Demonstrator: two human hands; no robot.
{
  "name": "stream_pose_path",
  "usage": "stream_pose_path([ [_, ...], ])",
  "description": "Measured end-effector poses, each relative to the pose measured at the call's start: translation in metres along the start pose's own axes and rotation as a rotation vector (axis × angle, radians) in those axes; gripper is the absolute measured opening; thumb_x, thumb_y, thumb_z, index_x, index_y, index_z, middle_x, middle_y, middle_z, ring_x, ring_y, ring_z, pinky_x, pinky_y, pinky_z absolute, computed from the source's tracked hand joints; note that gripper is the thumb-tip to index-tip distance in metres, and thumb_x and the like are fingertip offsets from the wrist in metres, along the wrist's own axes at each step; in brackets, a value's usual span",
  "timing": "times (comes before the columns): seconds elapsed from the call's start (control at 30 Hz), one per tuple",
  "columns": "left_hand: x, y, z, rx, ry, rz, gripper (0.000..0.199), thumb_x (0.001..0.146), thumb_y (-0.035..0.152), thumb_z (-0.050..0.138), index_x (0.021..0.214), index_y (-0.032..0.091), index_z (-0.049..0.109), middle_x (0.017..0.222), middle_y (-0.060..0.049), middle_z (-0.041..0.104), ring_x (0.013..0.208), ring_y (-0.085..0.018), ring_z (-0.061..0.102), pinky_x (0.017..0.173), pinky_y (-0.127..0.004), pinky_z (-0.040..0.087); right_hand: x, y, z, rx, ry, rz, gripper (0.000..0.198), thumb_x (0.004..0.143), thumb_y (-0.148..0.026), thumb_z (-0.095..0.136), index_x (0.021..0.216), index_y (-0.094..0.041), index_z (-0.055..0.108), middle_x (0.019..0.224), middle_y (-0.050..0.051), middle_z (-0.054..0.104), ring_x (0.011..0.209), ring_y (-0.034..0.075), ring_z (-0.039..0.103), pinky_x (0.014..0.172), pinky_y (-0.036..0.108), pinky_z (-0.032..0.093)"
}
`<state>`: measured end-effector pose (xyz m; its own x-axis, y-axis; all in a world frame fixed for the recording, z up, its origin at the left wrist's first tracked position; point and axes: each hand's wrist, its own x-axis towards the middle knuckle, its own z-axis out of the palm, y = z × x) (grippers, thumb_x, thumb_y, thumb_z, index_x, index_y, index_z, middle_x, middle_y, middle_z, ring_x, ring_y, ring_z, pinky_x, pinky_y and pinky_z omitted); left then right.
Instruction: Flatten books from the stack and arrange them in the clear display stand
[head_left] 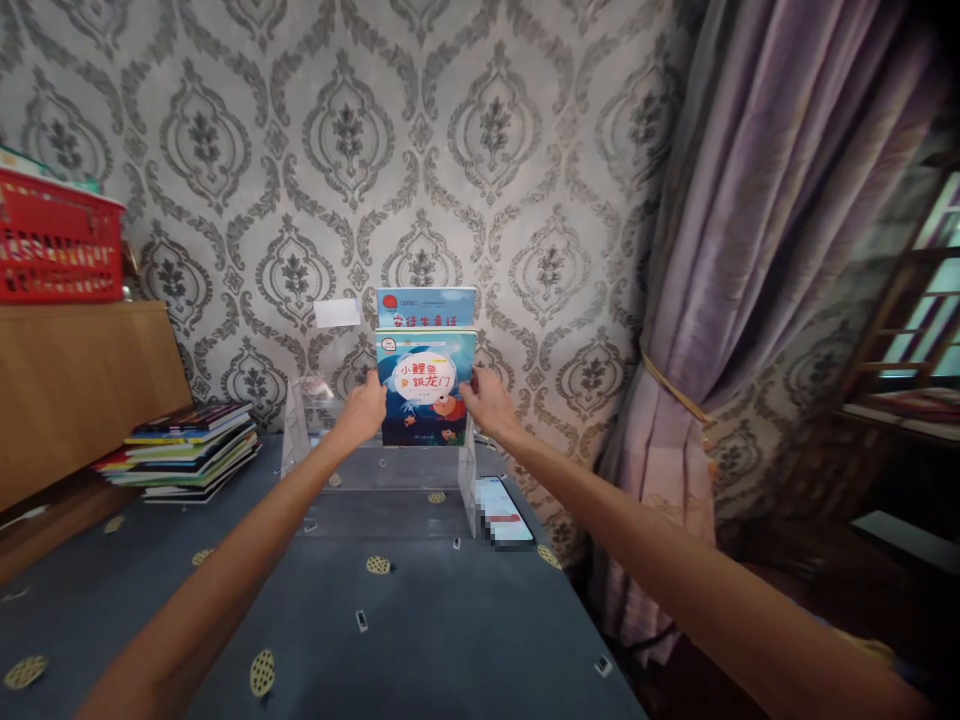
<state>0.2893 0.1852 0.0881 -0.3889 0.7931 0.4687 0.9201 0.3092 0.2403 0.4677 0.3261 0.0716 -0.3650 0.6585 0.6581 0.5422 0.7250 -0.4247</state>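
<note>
Each grip [365,408] [491,402] closed on front book [427,390]

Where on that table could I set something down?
Widest is the near tablecloth, bordered by the clear rack and left forearm. Another lies between that forearm and the book stack. Crowded: the rack, where the left hand and right hand hold a picture book, and its right side, where the phone lies.

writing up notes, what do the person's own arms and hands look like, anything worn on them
The left hand and right hand are gloveless, and both forearms are bare, with no watch or bracelet showing. Rings: too small to tell.
</note>
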Motion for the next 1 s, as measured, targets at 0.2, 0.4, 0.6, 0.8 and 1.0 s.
stream_pose_path([
  [0.2,-0.001,0.002,0.003,-0.01,-0.007,-0.025,0.028,0.101,0.018,0.034,0.126,0.011,0.045,0.11,-0.023,0.072,0.106,-0.032,0.071,0.088,-0.039,0.051,0.003,0.001,0.006,-0.002,0.019,0.018,0.026,0.088,-0.025,0.046,0.105,-0.015,0.063,0.096,0.013,0.069,0.087,0.025,0.061,0.08,0.035,0.048],
  [0.4,-0.005,0.001,0.001,-0.056,-0.019,-0.02,0.034,0.099,0.015,0.035,0.131,0.01,0.044,0.112,-0.023,0.072,0.108,-0.032,0.071,0.09,-0.039,0.051,0.001,0.003,0.01,-0.004,0.036,0.014,0.032,0.084,-0.024,0.046,0.109,-0.016,0.063,0.094,0.01,0.069,0.087,0.025,0.06,0.079,0.034,0.048],
  [0.6,-0.006,0.002,0.004,-0.107,-0.019,-0.033,0.041,0.094,0.011,0.041,0.136,0.009,0.042,0.123,-0.024,0.068,0.116,-0.031,0.068,0.096,-0.039,0.049,0.0,-0.006,0.007,-0.053,0.034,0.074,0.029,0.08,-0.024,0.046,0.097,-0.015,0.068,0.084,0.012,0.069,0.077,0.026,0.059,0.068,0.035,0.045],
  [0.8,-0.003,0.003,0.006,-0.137,-0.027,-0.053,0.042,0.093,0.012,0.045,0.135,0.01,0.042,0.124,-0.024,0.067,0.117,-0.03,0.067,0.097,-0.039,0.049,0.004,-0.011,0.003,-0.049,0.041,0.128,0.022,0.073,-0.024,0.048,0.078,-0.018,0.068,0.069,0.008,0.066,0.064,0.023,0.057,0.059,0.031,0.04],
  [1.0,-0.002,0.001,0.009,-0.173,-0.027,-0.049,0.043,0.093,0.012,0.046,0.136,0.01,0.042,0.123,-0.023,0.068,0.119,-0.03,0.065,0.099,-0.038,0.048,0.003,-0.007,0.002,0.003,0.047,0.111,0.025,0.068,-0.023,0.046,0.077,-0.018,0.069,0.065,0.004,0.067,0.063,0.021,0.057,0.057,0.029,0.04],
])
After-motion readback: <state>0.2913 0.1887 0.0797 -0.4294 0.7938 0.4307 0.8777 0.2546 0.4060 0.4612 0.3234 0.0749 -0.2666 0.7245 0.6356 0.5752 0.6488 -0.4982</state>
